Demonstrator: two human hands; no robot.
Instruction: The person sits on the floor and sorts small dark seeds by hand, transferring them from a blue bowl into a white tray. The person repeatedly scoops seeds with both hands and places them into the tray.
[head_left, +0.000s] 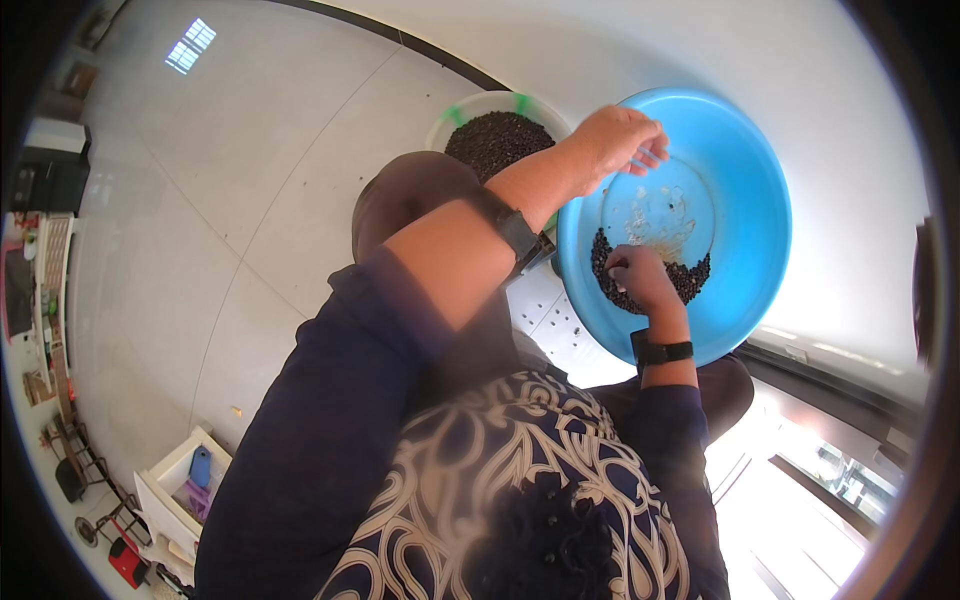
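A large light-blue plastic basin (757, 195) stands against the wall, with small dark round beans or seeds (690, 281) gathered along its near side. Over its upper left part hangs my left hand (634, 142), fingers loosely bent and apart, with nothing visible in them. My right hand (641, 277) is down at the dark beans, its fingers curled; what lies between them is hidden. A pale round container with green marks (562, 129) stands left of the basin, full of similar dark beans (499, 139) and partly covered by my left arm. Bits of pale debris lie on the basin's bottom.
Loose dark beans (555, 322) are scattered on the tiled floor (262, 187) between my legs and the basin. A white open box (161, 469) with blue and purple things stands at lower left. Shelving and stools line the far left. The white wall (840, 165) rises behind the basin.
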